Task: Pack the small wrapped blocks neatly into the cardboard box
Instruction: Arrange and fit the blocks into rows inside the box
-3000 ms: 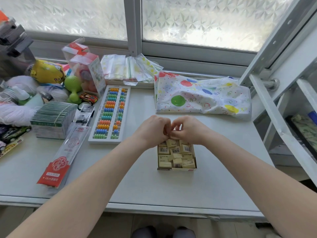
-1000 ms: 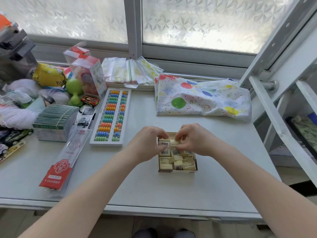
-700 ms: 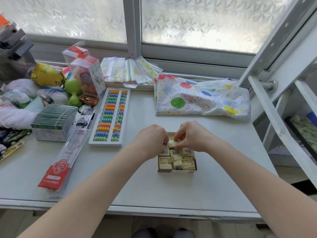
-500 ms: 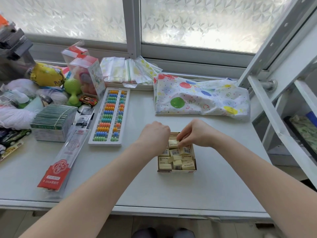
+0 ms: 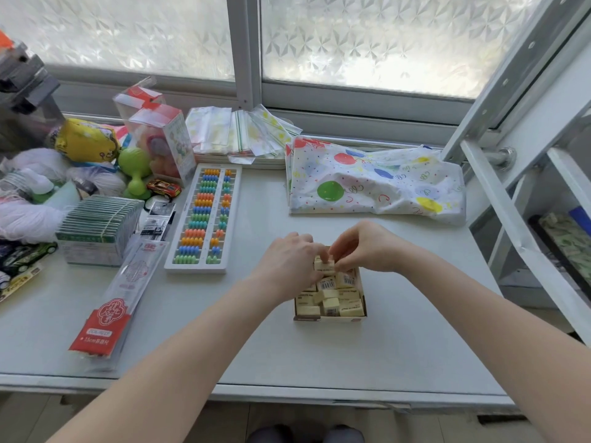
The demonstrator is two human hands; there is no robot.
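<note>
Cream wrapped block (image 5: 324, 263) pinched by both hands' fingers (image 5: 323, 256) above cardboard box (image 5: 329, 318).

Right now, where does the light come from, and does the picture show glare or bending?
Head view: daylight enters through the frosted window, which is glaring white near its lower right; the table is evenly lit with soft shadows; wide-angle bending tilts the window frame; the blocks look slightly soft.
</note>
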